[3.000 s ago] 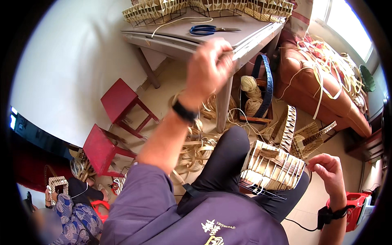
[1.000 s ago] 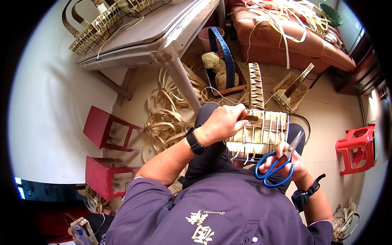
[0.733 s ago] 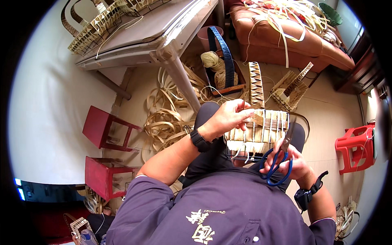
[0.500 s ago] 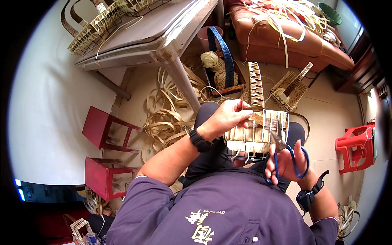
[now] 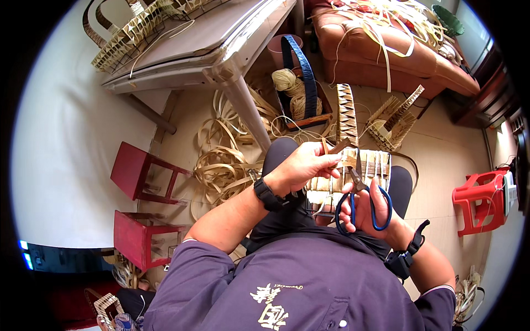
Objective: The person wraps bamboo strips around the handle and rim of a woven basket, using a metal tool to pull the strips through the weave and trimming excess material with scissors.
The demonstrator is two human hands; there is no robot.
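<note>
Left hand (image 5: 309,164) is pinching a brown strip (image 5: 342,145) between thumb and fingers, over the near-left part of the basket (image 5: 376,168); right hand (image 5: 361,212) is gripping scissors (image 5: 360,186) at the near side of the basket, fingers and thumb spreading through the blue loops; blades are standing apart and pointing up at the strip; cannot tell whether they are touching it. Basket is resting on the lap, its handle (image 5: 346,113) rising at the far side; dark bands (image 5: 268,193) are circling both wrists.

Further out: coiled strips (image 5: 223,168) are lying on the floor left of the basket; a box (image 5: 310,123) holding yarn (image 5: 285,81) is sitting beyond it, to the left; a smaller basket (image 5: 393,129) is lying beyond it, to the right; a red stool (image 5: 479,194) is standing well right of it; two wooden stools (image 5: 130,165) are standing well left; table (image 5: 193,47) is standing far left beyond it; sofa (image 5: 356,49) is standing beyond it, pale strips (image 5: 381,22) covering the top.
</note>
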